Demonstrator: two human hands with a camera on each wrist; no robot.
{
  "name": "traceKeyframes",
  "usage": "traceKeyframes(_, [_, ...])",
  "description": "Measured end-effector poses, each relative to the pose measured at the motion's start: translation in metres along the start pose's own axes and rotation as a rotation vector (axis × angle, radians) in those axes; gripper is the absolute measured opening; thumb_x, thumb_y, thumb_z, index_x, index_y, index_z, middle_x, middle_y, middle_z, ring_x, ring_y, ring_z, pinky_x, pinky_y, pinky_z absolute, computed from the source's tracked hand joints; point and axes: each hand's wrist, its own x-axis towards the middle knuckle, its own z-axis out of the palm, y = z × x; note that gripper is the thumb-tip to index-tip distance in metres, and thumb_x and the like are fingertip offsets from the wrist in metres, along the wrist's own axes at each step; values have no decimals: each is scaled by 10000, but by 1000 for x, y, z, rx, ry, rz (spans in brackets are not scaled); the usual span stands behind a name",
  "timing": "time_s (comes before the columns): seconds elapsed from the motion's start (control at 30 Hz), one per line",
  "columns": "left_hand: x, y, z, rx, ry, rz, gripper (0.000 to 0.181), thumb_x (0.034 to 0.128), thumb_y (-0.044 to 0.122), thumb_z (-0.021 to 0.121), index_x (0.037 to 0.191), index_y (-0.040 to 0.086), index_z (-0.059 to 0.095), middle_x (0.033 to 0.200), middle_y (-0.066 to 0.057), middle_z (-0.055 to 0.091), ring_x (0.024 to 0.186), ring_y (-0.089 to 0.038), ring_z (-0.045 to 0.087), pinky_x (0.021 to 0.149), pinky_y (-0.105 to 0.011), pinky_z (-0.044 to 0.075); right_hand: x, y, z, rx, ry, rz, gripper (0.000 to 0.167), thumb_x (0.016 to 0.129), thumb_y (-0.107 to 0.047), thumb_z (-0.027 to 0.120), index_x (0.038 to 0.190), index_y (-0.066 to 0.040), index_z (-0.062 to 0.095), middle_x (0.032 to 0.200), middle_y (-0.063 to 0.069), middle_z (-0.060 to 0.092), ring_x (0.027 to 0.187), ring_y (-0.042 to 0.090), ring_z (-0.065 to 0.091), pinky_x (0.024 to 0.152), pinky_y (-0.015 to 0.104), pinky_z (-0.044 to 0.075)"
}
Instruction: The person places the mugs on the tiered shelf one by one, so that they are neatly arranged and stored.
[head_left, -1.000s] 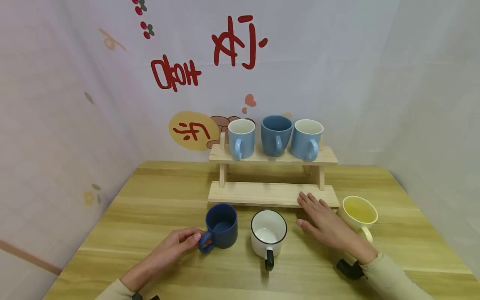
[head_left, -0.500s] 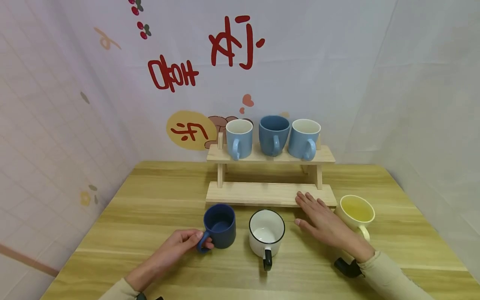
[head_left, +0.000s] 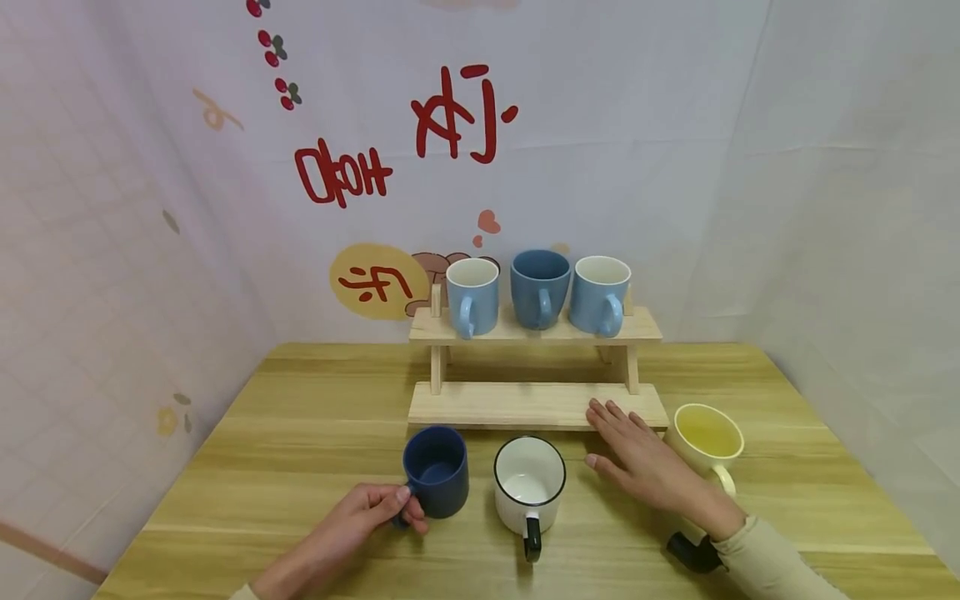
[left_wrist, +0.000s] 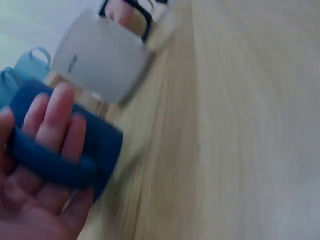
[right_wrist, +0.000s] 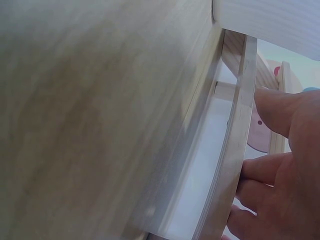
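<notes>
On the table at front left stands a dark blue mug (head_left: 441, 475); my left hand (head_left: 367, 521) grips its handle, the fingers passing through the loop in the left wrist view (left_wrist: 50, 167). Just right of that mug is a white mug with a black rim and black handle (head_left: 527, 492). My right hand (head_left: 652, 467) lies with its fingers extended, the fingertips on the right front part of the lower shelf (head_left: 502, 404). In the right wrist view, the right hand (right_wrist: 280, 170) is beside the shelf edge (right_wrist: 232, 145).
Three blue mugs, two of them light (head_left: 474, 300) (head_left: 598, 296) and a darker one between them (head_left: 538, 292), stand on the upper shelf (head_left: 645, 327). A yellow mug (head_left: 708, 442) stands right of the rack, next to my right forearm. Cloth walls (head_left: 600, 192) surround the table.
My left fingers have moved further through and around the blue mug's handle. The head view has tilted slightly up and shifted. My right hand stays on the lower shelf.
</notes>
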Motion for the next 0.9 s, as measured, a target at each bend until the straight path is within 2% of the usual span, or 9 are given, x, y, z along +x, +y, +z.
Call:
traceKeyframes(0.13, [-1, -2, 7, -59, 56, -22, 465, 1130, 210, 439, 1041, -228, 566, 901, 4, 735, 1008, -181, 687, 970, -220, 474, -1, 0, 0, -2, 2, 3, 685, 1046, -384, 619, 1545, 45, 426, 1633, 200, 360, 1505, 442, 306, 1179, 664, 251])
traceKeyframes(0.33, [-3, -1, 18, -68, 129, -51, 477, 1130, 247, 441, 1029, -203, 561, 869, 4, 695, 1036, -242, 660, 979, -223, 455, -4, -1, -1, 3, -7, -1, 688, 1045, -386, 622, 1547, 40, 426, 1630, 201, 365, 1501, 445, 312, 1170, 666, 260])
traceKeyframes(0.47, [2, 9, 22, -92, 241, -85, 456, 1115, 312, 480, 1007, -103, 635, 889, -38, 696, 1046, -239, 630, 993, -228, 440, -4, -1, -1, 1, -4, -2, 692, 1045, -393, 620, 1548, 40, 424, 1630, 200, 365, 1500, 448, 312, 1169, 667, 261])
traceKeyframes(0.57, [9, 18, 24, -110, 320, -102, 408, 1102, 335, 508, 984, -20, 671, 896, -58, 702, 1086, -267, 630, 1063, -269, 406, -3, -1, -2, -1, 4, -1, 692, 1042, -389, 625, 1547, 40, 426, 1629, 199, 368, 1499, 449, 314, 1169, 667, 261])
traceKeyframes(0.73, [19, 32, 25, -128, 381, -80, 373, 1106, 313, 501, 977, 6, 668, 912, -79, 714, 1151, -363, 630, 1161, -384, 326, -2, -1, -1, 4, 7, -8, 690, 1038, -378, 636, 1542, 46, 431, 1624, 209, 374, 1492, 460, 320, 1161, 673, 268])
traceKeyframes(0.9, [28, 43, 25, -138, 428, -28, 359, 1105, 297, 507, 958, 11, 666, 905, -81, 719, 1117, -369, 651, 1168, -395, 317, 0, -1, 0, 2, 12, -13, 687, 1038, -376, 637, 1540, 46, 434, 1624, 210, 374, 1492, 459, 320, 1161, 670, 270])
